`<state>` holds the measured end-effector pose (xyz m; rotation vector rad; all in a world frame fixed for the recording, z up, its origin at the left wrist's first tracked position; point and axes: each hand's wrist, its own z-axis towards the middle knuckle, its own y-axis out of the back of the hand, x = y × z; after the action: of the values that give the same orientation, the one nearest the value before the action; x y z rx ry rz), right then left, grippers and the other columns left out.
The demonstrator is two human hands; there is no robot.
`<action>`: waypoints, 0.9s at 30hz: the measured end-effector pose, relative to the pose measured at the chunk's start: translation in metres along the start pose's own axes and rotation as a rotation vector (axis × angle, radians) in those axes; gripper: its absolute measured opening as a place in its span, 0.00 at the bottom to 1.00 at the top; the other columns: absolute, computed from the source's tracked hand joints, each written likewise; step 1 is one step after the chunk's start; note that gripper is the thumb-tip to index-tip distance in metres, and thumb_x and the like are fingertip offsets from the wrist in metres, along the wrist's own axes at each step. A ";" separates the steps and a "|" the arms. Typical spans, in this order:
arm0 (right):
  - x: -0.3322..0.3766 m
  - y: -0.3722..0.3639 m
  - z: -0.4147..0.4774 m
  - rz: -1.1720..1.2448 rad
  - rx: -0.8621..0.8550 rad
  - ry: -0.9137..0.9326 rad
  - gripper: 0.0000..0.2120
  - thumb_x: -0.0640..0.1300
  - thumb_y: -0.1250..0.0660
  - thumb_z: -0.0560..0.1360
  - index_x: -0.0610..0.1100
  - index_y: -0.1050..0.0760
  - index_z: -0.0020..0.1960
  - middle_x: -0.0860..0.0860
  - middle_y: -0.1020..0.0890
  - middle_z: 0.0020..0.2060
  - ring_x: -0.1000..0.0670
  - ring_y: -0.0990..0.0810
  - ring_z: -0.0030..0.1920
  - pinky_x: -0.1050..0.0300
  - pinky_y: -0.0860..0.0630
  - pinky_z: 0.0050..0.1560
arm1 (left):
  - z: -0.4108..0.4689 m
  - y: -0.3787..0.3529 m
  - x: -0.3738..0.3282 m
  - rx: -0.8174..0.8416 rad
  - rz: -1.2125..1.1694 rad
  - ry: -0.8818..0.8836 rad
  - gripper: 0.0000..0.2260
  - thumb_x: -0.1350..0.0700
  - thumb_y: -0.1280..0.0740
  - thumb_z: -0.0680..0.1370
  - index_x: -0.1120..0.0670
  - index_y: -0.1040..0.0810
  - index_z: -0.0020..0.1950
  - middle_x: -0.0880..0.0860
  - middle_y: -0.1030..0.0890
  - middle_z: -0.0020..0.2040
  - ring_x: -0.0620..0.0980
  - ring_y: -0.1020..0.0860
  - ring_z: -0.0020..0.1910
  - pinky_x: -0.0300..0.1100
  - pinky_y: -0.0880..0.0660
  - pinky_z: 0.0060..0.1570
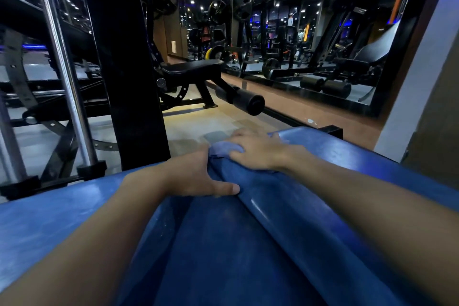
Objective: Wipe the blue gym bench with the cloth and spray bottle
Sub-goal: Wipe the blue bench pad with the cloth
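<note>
Blue gym bench, cloth pressed under the spread right hand, left hand beside it, fingers hidden.

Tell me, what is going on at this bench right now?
A person leans over the blue bench with both arms out. The right hand presses the cloth onto the pad near its far end, fingers spread. The left hand rests on the bench beside it, thumb stretched out, its fingers out of sight past the padding. No spray bottle is in view.
</note>
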<state>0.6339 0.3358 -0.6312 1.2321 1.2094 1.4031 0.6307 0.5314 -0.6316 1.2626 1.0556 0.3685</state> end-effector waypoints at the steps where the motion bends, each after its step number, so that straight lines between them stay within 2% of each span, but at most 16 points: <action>1: 0.008 0.000 0.005 -0.016 0.008 -0.003 0.20 0.57 0.47 0.77 0.65 0.36 0.69 0.58 0.37 0.72 0.41 0.39 0.71 0.30 0.41 0.63 | -0.003 0.002 -0.003 0.012 -0.004 -0.014 0.22 0.41 0.25 0.71 0.31 0.38 0.53 0.32 0.30 0.51 0.31 0.29 0.45 0.19 0.35 0.40; 3: 0.016 -0.001 0.002 -0.079 0.013 0.033 0.21 0.55 0.47 0.76 0.64 0.36 0.69 0.59 0.39 0.73 0.40 0.40 0.69 0.32 0.40 0.63 | -0.008 0.003 -0.006 0.026 -0.010 -0.027 0.21 0.41 0.26 0.72 0.30 0.40 0.47 0.31 0.34 0.48 0.36 0.29 0.47 0.23 0.34 0.42; 5: 0.014 -0.004 -0.009 -0.172 0.016 0.115 0.22 0.55 0.46 0.77 0.62 0.37 0.70 0.60 0.42 0.74 0.40 0.40 0.68 0.36 0.38 0.60 | -0.010 0.003 -0.003 0.026 -0.008 -0.010 0.21 0.40 0.26 0.71 0.33 0.36 0.53 0.38 0.29 0.53 0.43 0.29 0.53 0.33 0.31 0.52; 7: 0.015 -0.004 -0.017 -0.221 0.050 0.147 0.21 0.58 0.48 0.77 0.62 0.38 0.70 0.59 0.44 0.74 0.39 0.42 0.69 0.36 0.38 0.58 | -0.010 0.003 0.000 0.024 -0.007 -0.006 0.34 0.37 0.24 0.67 0.43 0.35 0.67 0.44 0.27 0.60 0.46 0.27 0.58 0.40 0.29 0.59; 9: 0.024 0.000 -0.017 -0.214 0.093 0.096 0.21 0.61 0.50 0.78 0.64 0.39 0.70 0.59 0.46 0.76 0.38 0.44 0.70 0.32 0.39 0.60 | -0.009 0.001 0.002 0.035 0.020 -0.005 0.46 0.32 0.25 0.63 0.48 0.39 0.73 0.46 0.26 0.65 0.48 0.27 0.62 0.44 0.29 0.63; 11: 0.033 0.001 -0.017 -0.235 0.097 0.057 0.20 0.59 0.50 0.79 0.62 0.36 0.69 0.57 0.44 0.75 0.39 0.43 0.68 0.32 0.38 0.59 | -0.009 -0.001 0.000 0.038 0.071 -0.003 0.51 0.27 0.27 0.60 0.48 0.42 0.76 0.47 0.28 0.69 0.49 0.28 0.66 0.49 0.32 0.68; 13: 0.039 -0.001 -0.023 -0.262 0.081 0.065 0.19 0.57 0.49 0.79 0.59 0.33 0.68 0.56 0.41 0.73 0.39 0.42 0.66 0.34 0.37 0.58 | -0.012 -0.002 -0.004 0.040 0.112 -0.020 0.51 0.26 0.29 0.62 0.49 0.43 0.76 0.46 0.29 0.70 0.50 0.30 0.68 0.51 0.35 0.70; 16: 0.040 -0.001 -0.045 -0.252 0.087 0.069 0.18 0.56 0.48 0.78 0.57 0.32 0.66 0.57 0.42 0.71 0.40 0.41 0.65 0.35 0.38 0.57 | -0.018 0.000 -0.011 0.088 0.145 -0.034 0.48 0.27 0.30 0.63 0.48 0.41 0.75 0.45 0.30 0.69 0.49 0.30 0.68 0.52 0.36 0.70; 20: 0.043 0.004 -0.085 -0.209 0.141 0.049 0.15 0.55 0.49 0.79 0.58 0.28 0.61 0.58 0.44 0.71 0.40 0.42 0.66 0.35 0.39 0.58 | -0.025 0.006 -0.019 0.198 0.220 -0.042 0.45 0.22 0.33 0.57 0.46 0.35 0.66 0.46 0.27 0.61 0.49 0.28 0.61 0.47 0.31 0.63; 22: 0.044 0.005 -0.107 -0.210 0.135 0.051 0.15 0.56 0.50 0.80 0.58 0.28 0.59 0.59 0.44 0.69 0.43 0.41 0.62 0.40 0.41 0.54 | -0.027 0.006 -0.022 0.220 0.257 -0.048 0.47 0.20 0.33 0.55 0.47 0.34 0.66 0.46 0.26 0.61 0.49 0.26 0.60 0.48 0.29 0.62; 24: 0.045 0.006 -0.129 -0.207 0.136 0.039 0.15 0.56 0.50 0.79 0.59 0.28 0.58 0.60 0.44 0.68 0.46 0.42 0.56 0.43 0.43 0.52 | -0.031 0.006 -0.025 0.232 0.285 -0.057 0.44 0.20 0.34 0.55 0.46 0.32 0.61 0.46 0.25 0.58 0.50 0.25 0.57 0.48 0.27 0.59; 27: 0.047 0.005 -0.157 -0.194 0.121 0.018 0.16 0.57 0.50 0.79 0.61 0.29 0.62 0.61 0.43 0.67 0.47 0.43 0.53 0.44 0.43 0.51 | -0.039 0.007 -0.035 0.256 0.299 -0.085 0.48 0.21 0.34 0.56 0.49 0.33 0.66 0.47 0.25 0.61 0.51 0.25 0.60 0.48 0.28 0.62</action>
<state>0.4727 0.3635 -0.6251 1.1517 1.4036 1.2160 0.5838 0.5305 -0.6075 1.6591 0.8607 0.4110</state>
